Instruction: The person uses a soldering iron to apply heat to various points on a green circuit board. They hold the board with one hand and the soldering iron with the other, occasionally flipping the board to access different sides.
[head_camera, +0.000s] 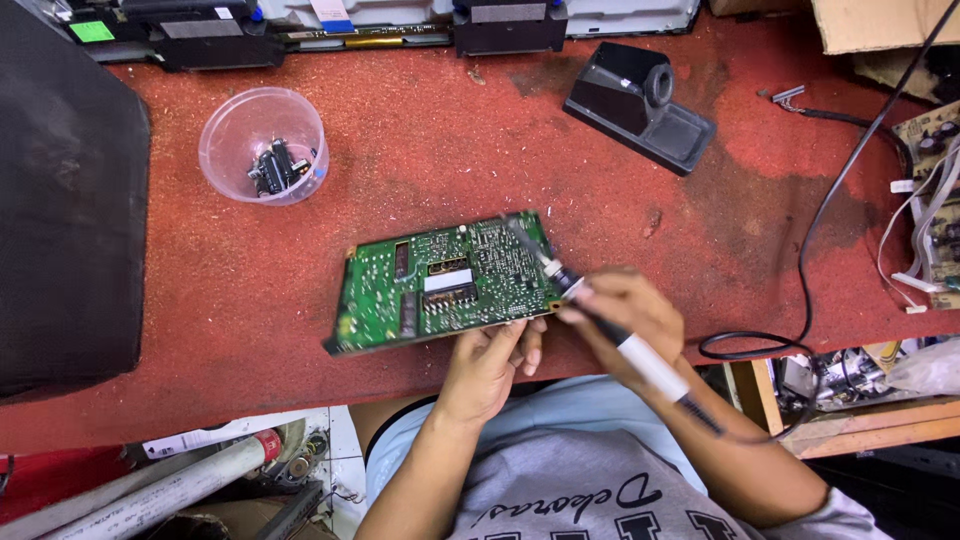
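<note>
Along the far left edge of the red workbench (420, 150) I see a dark bulky casing (60, 200), and just right of it a clear plastic cup (262, 145) holding a few small dark electronic parts (277, 168). Nearer the bench's front edge lies a green circuit board (440, 283), solder side up and tilted slightly, its near edge lifted off the surface. My left hand (490, 365) grips that near edge from below, fingers curled under the board and thumb against it. My right hand (625, 315) is closed around a soldering iron (600, 320) held like a pen, with its tip resting on the board's upper right area. The iron's black cord (815, 240) loops off the bench edge and runs up toward the far right corner. Behind my hands, well apart from the board, sits a black soldering iron stand (640, 105). At the far right edge I can make out another circuit board with white wires (935, 200).
</note>
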